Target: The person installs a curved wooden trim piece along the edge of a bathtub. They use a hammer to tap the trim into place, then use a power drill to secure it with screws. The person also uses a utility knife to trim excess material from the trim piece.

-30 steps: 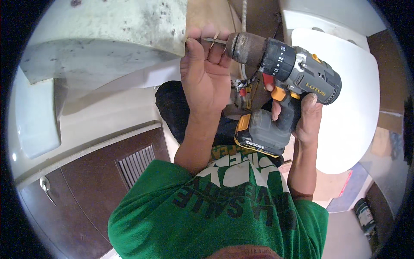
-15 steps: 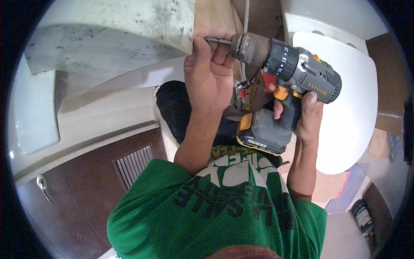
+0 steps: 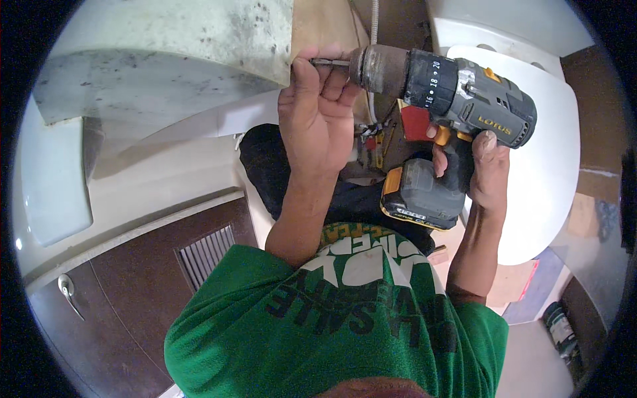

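Note:
My right hand [image 3: 490, 169] is wrapped round the handle of a grey and black cordless drill [image 3: 494, 109], its fingers at the orange trigger. The drill lies level with its chuck [image 3: 378, 69] pointing left and its battery [image 3: 421, 199] hanging below. From the chuck sticks a thin metal bit [image 3: 337, 63]. My left hand [image 3: 317, 123], palm up, pinches at the bit's tip with thumb and fingers, beside the end of a marbled stone counter [image 3: 166, 86]. Whether a small screw is in that pinch is hidden.
A toilet with a white lid [image 3: 537, 192] stands close on the right. Several tools [image 3: 378, 149] lie on the floor beyond my knees, by a red piece [image 3: 415, 124]. A flexible hose [image 3: 374, 26] runs behind. At left are a brown door [image 3: 113, 305] and a white basin [image 3: 53, 179].
The drill and my right hand have shifted slightly to the right. My left hand has moved a little left and stays at the bit's tip.

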The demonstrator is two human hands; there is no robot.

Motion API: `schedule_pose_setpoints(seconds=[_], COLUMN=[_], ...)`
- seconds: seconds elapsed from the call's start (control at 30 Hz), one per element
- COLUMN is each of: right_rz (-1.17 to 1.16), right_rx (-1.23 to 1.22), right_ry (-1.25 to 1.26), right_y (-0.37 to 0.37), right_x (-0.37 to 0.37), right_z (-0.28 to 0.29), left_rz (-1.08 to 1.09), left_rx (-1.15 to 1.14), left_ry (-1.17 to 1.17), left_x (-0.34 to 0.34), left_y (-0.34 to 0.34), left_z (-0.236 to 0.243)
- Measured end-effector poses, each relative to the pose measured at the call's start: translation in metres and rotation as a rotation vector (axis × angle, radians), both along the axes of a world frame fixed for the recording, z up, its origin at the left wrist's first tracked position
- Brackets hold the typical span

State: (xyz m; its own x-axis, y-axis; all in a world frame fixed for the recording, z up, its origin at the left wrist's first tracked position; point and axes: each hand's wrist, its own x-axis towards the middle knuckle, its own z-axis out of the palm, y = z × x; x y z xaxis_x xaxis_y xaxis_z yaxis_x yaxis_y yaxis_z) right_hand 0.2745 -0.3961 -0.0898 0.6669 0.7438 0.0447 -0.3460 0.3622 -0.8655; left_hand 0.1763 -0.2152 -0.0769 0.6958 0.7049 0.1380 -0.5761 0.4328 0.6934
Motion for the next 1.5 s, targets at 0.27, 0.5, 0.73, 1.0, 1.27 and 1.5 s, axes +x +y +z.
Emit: schedule_pose_setpoints(seconds=[0.27, 0.5, 0.73, 1.0, 1.27, 1.5], right_rz=[-0.017, -0.136, -0.096, -0.067, 0.008, -0.111], right_rx=[-0.115, -0.054, 0.037, 0.079, 0.054, -0.104], right_ry=[-0.129, -0.071, 0.008, 0.044, 0.014, -0.084], right_y=[0.01, 0.009, 0.0, 0.007, 0.009, -0.003], right_x=[-0.001, -0.007, -0.008, -0.006, 0.006, 0.002], right_z=[0.004, -0.005, -0.016, -0.019, -0.019, -0.022], left_rz=[0.071, 0.006, 0.008, -0.022, 0.003, 0.043], left_rx=[-0.031, -0.124, -0.037, 0.016, -0.002, 0.022], left_ry=[0.01, -0.085, -0.021, -0.003, -0.039, 0.094], left_x=[-0.002, 0.003, 0.004, -0.002, -0.001, -0.001], left_y=[0.002, -0.003, 0.001, 0.007, 0.004, 0.002], left_z=[-0.005, 0.001, -0.001, -0.006, -0.006, 0.002])
